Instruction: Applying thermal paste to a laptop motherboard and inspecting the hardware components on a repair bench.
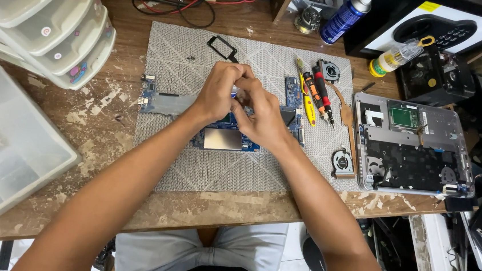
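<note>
A blue laptop motherboard [222, 139] lies flat on a grey patterned mat [232, 169] in the middle of the wooden desk. Over the board's centre my left hand [217, 90] and my right hand [262, 117] are pressed together. Both sets of fingers close around a small blue-and-white object [235, 90]; most of it is hidden, so I cannot tell what it is. The hands cover the middle of the board.
Screwdrivers [314, 95] and a copper heatpipe with two fans [343, 161] lie right of the board. An opened laptop base [412, 146] sits further right. Clear plastic drawers [49, 23] and a compartment box [5, 145] stand left. A spray can [345, 14] and small bottle [396, 56] stand behind.
</note>
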